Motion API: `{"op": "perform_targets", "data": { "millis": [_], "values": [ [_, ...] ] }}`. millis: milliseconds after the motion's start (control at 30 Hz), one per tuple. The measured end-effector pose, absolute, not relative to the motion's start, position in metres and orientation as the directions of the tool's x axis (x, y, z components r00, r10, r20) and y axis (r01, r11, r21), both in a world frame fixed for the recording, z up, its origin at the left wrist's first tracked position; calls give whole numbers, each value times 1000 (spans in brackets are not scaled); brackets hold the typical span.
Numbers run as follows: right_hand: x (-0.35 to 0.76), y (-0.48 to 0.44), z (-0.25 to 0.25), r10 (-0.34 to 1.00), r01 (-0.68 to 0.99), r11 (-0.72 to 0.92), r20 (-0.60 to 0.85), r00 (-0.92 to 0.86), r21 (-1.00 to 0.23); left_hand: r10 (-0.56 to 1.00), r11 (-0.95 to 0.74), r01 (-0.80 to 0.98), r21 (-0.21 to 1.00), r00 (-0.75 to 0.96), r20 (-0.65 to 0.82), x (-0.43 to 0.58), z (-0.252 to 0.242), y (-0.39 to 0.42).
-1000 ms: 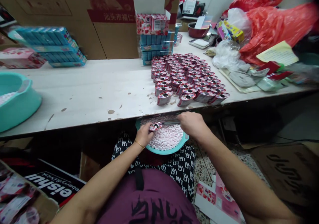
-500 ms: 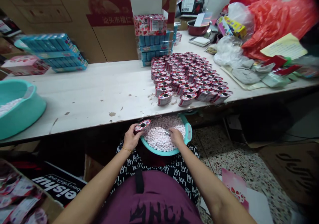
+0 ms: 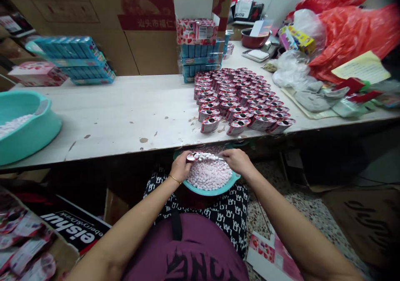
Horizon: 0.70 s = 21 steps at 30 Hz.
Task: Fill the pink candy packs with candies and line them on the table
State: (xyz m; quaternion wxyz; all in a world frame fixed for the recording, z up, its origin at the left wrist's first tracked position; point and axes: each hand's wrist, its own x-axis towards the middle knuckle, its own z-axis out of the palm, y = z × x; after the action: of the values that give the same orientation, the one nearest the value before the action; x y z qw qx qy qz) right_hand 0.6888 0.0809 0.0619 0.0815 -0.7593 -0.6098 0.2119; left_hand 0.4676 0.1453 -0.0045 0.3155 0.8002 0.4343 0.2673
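Observation:
A teal basin [image 3: 231, 179] full of small pink-white candies [image 3: 208, 175] rests on my lap, just under the table's front edge. My left hand [image 3: 180, 167] is closed on a small red heart-shaped tin [image 3: 191, 157] held over the basin's left rim. My right hand [image 3: 237, 160] is closed on a metal scoop [image 3: 208, 157] heaped with candies, its tip at the tin. On the table above stand several rows of the same red tins [image 3: 240, 98].
The white table [image 3: 125, 110] has a chipped front edge. A second teal basin [image 3: 28, 127] sits at far left. Blue boxes [image 3: 75, 60] and stacked boxes [image 3: 200, 48] stand at the back. Red bags [image 3: 350, 31] and clutter fill the right. Cardboard boxes [image 3: 359, 218] lie on the floor.
My right hand has come up out of the candies with a loaded scoop and moved to the tin. My left hand has shifted the tin right, over the basin.

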Motion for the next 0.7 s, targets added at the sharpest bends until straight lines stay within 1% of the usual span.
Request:
{"op": "perform_targets", "data": {
  "millis": [67, 133, 200, 267, 367, 500, 567, 633, 700],
  "values": [
    [676, 85, 85, 950, 960, -214, -268, 161, -182, 853, -447, 540, 713, 498, 158, 470, -7, 145],
    [662, 89, 104, 945, 987, -156, -295, 138, -36, 844, -463, 543, 700, 510, 163, 471, -10, 145],
    [648, 92, 119, 952, 995, -85, -290, 96, 49, 839, -473, 540, 696, 517, 169, 471, -13, 145],
    [637, 94, 128, 960, 996, -28, -275, 51, 89, 838, -473, 539, 697, 519, 168, 472, -14, 146],
    [636, 91, 138, 965, 994, 1, -262, 27, 105, 851, -447, 529, 721, 501, 160, 471, -15, 147],
    [665, 74, 129, 956, 989, -115, -260, 135, 92, 890, -339, 460, 821, 439, 121, 464, -16, 149],
    [684, 62, 106, 936, 978, -196, -284, 207, 67, 899, -294, 407, 865, 424, 106, 460, -18, 149],
    [696, 51, 71, 904, 960, -279, -333, 270, 21, 902, -279, 377, 883, 418, 106, 457, -20, 149],
    [698, 44, 30, 875, 932, -353, -380, 299, -78, 912, -267, 382, 885, 398, 104, 454, -20, 150]
  ]
}}
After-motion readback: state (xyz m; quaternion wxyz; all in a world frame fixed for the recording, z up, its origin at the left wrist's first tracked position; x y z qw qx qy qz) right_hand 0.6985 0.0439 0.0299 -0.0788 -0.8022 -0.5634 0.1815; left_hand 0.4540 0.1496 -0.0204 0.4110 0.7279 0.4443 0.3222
